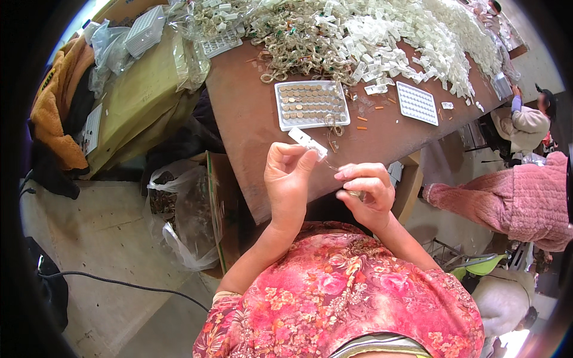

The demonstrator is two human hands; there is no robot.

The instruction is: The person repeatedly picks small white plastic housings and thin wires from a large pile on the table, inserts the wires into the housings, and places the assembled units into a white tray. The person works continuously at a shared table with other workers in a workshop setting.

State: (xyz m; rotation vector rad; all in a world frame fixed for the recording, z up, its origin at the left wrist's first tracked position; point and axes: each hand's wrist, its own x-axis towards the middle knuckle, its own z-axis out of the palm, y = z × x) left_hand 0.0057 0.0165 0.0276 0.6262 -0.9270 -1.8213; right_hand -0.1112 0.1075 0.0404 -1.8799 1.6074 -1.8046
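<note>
My left hand [287,182] pinches a small white plastic piece [304,141] between thumb and fingertips, over the table's near edge. To its right, my right hand [369,192] is closed with thumb against fingers. A thin wire-like strand [330,164] runs from the white piece toward my right fingertips, which close around a small thing mostly hidden by them. Just beyond my hands lies a white tray [313,126] with rows of round, coin-like metal discs [298,101]. Some looped wire [337,128] rests on the tray's near right corner.
The brown table [239,119] carries a heap of tangled wires [298,53] and a large pile of white plastic pieces [382,36]. Another white tray [417,102] lies right. An open carton with a plastic bag [185,209] stands left below the table. Co-workers [519,197] are at right.
</note>
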